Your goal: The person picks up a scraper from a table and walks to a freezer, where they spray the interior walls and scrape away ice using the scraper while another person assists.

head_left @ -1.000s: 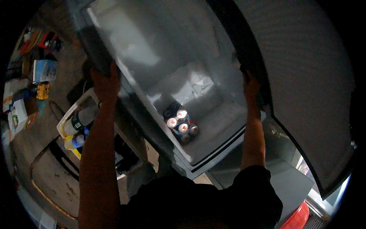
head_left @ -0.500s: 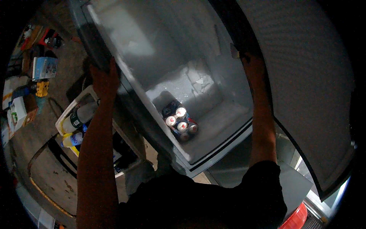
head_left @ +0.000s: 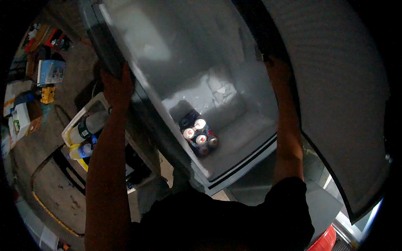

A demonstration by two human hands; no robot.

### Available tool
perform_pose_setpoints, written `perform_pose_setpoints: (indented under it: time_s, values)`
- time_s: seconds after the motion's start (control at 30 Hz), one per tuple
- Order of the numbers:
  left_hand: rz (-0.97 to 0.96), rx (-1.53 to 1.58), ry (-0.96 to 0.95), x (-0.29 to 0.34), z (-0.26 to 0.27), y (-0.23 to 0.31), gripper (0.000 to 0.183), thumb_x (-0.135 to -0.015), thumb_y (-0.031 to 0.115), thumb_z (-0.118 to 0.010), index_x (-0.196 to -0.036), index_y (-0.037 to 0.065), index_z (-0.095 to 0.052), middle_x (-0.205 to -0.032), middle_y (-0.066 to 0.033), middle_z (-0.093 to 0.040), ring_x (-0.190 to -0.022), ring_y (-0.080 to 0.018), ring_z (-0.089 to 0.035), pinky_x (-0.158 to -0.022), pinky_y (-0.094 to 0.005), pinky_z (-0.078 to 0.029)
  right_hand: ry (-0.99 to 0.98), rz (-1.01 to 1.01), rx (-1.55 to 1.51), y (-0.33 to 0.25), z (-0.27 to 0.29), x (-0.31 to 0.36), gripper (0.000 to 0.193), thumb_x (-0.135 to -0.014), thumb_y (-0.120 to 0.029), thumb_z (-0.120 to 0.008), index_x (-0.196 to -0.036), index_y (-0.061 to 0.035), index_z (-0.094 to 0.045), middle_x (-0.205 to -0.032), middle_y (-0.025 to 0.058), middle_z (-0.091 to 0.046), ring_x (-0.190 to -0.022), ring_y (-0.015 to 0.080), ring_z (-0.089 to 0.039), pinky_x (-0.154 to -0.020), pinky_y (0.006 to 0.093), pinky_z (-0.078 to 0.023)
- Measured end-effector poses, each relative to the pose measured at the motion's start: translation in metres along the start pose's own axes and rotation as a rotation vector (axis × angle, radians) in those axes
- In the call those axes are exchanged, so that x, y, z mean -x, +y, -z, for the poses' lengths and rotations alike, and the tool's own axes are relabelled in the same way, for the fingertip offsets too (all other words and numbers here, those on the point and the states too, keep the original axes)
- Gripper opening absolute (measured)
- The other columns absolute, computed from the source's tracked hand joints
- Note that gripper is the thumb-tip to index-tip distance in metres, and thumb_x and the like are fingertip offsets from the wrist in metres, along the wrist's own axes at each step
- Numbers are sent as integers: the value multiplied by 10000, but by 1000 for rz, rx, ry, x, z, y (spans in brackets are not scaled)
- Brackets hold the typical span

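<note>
An open chest freezer with frosty pale walls lies in front of me. My left hand is at its left rim, thumb over the edge; its other fingers are partly hidden in shadow. On the right, my right hand curls at the dark inner edge of the raised grey lid; its fingertips are dim. A pack of several cans with bright white tops stands on the freezer floor, near the left wall. Neither hand touches the cans. Whitish ice lies in the far part of the floor.
Left of the freezer, a pale crate holds plastic bottles. A worn brown table carries boxes and a yellow object. A red plastic item sits at the lower right.
The view has shifted slightly. Both hands keep their places at the freezer and lid edges, and the cans have not moved.
</note>
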State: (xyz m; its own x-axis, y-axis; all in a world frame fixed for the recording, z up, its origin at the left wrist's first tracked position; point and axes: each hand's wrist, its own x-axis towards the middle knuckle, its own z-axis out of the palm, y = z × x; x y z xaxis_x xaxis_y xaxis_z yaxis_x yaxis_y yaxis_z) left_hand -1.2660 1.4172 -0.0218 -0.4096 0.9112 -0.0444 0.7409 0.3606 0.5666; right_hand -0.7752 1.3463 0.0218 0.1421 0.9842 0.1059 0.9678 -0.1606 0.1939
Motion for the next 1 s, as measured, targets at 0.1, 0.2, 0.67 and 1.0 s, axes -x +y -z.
perform_pose_setpoints:
  time_s: [0.1,0.2,0.67,1.0]
  values:
    - [-55,-40,12,-5,-21,-15,943,-788,615,-566,-1383,-53,-271,-1355,-251,-417,-1198,-400,-470,-990,-444,-388,0,-13,34,30,-7,-3,319,-853,-276,-600,-1104,-84,-645,-1050,175,-651,-954,328,-633,-854,397,-487]
    - [68,-73,-118,-1,-9,0,952,-788,615,-564,-1383,-65,-264,-1370,-259,-393,-1222,-396,-448,-1002,-440,-376,38,-21,-30,15,-16,-16,317,-863,-292,-594,-1100,-88,-645,-1021,181,-655,-928,346,-632,-840,416,-489]
    - [-99,4,10,-2,-11,-14,906,-810,572,-574,-1345,-105,-296,-1315,-296,-425,-1216,-406,-440,-1006,-457,-358,-50,-28,-74,-32,-25,-100,298,-862,-349,-583,-990,-100,-685,-971,188,-659,-856,358,-644,-755,442,-510]
    - [-180,91,24,5,-10,-1,852,-831,560,-558,-1344,-80,-330,-1308,-266,-454,-1192,-416,-464,-989,-444,-381,-15,59,280,-70,-76,-102,259,-853,-305,-579,-996,-124,-697,-1031,201,-646,-969,374,-616,-861,462,-474]
